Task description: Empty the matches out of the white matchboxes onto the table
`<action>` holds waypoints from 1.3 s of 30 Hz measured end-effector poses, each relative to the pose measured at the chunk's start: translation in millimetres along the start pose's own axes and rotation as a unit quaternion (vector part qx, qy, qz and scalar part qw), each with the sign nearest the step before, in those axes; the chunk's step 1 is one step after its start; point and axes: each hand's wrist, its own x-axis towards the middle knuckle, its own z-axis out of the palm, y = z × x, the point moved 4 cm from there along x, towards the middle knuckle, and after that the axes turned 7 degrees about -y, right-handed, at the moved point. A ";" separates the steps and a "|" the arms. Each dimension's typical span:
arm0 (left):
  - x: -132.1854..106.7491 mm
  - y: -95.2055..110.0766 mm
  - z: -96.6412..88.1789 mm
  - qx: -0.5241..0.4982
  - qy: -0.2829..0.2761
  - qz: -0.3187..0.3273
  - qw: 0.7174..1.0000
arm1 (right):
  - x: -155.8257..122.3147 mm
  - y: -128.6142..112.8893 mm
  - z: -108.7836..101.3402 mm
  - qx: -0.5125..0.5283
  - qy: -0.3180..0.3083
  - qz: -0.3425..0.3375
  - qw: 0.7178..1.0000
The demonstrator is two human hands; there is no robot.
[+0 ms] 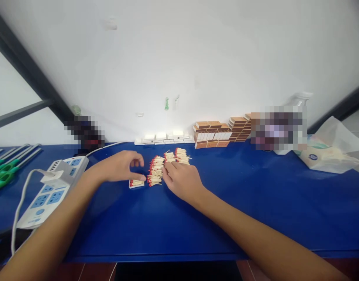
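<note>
My left hand (124,167) hovers with thumb and fingers apart over a small white matchbox tray (136,186), which has red-tipped matches in it. Just right of the tray lie loose piles of matches (155,171) with red heads, mostly pointing left. Another heap of matches (182,155) is a little farther back. My right hand (179,177) is at the right side of the piles, its fingers curled down against the matches. Whether any match is pinched there is hidden by the hand.
White matchbox trays (162,137) line the wall, beside stacked brown matchboxes (213,134). At left are a power strip (50,195) with a white cable and green-handled tools (5,171). A tissue pack (326,156) is on the right of the blue table (226,230).
</note>
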 end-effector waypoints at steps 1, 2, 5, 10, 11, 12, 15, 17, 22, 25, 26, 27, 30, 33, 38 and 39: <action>-10.6 -5.4 5.2 -0.002 -0.007 -0.016 1.000 | 0.6 2.7 0.2 0.000 0.006 0.003 1.000; -18.9 -10.2 11.0 0.000 -0.024 -0.034 0.999 | 1.4 5.8 0.3 0.000 0.012 0.008 1.000; -31.4 -16.5 20.7 0.004 -0.040 -0.056 0.998 | 5.6 18.4 -1.5 -0.007 0.028 0.030 0.999; -31.6 7.8 12.9 0.015 -0.003 -0.055 0.998 | 11.6 42.3 -21.4 0.003 0.050 0.049 0.998; -30.2 18.5 12.1 0.015 -0.001 -0.046 0.999 | 11.2 44.6 -27.7 0.029 0.044 0.033 0.998; -28.1 30.6 12.7 0.014 0.000 -0.028 0.999 | 9.9 45.1 -34.0 0.067 0.029 0.002 0.997; -18.1 65.7 21.0 0.021 0.024 0.053 0.998 | -1.6 38.1 -49.1 0.201 -0.059 -0.108 0.972; -8.9 79.1 33.1 0.022 0.013 0.088 0.996 | -13.0 32.9 -52.8 0.241 -0.115 -0.140 0.953; 6.8 80.5 54.1 -0.003 0.036 0.114 0.993 | -32.0 33.6 -40.8 0.249 -0.160 -0.123 0.947; 7.8 78.2 57.9 -0.022 0.062 0.141 0.988 | -33.7 37.8 -32.6 0.267 -0.160 -0.128 0.942; 8.0 77.6 59.1 -0.020 0.065 0.146 0.987 | -33.5 39.1 -30.7 0.272 -0.160 -0.129 0.940; 8.4 77.0 60.6 -0.015 0.064 0.150 0.987 | -33.1 40.3 -29.1 0.276 -0.162 -0.128 0.939; 9.4 74.8 64.4 -0.001 0.080 0.165 0.983 | -31.8 42.8 -25.5 0.283 -0.171 -0.112 0.937; 6.0 72.7 65.1 0.028 0.152 0.204 0.967 | -30.6 43.1 -24.4 0.283 -0.170 -0.096 0.939; 0.6 64.8 67.6 0.081 0.202 0.212 0.953 | -28.2 45.8 -22.5 0.264 -0.143 -0.067 0.952; 0.8 62.8 68.2 0.089 0.205 0.204 0.953 | -27.9 46.9 -21.2 0.259 -0.137 -0.063 0.954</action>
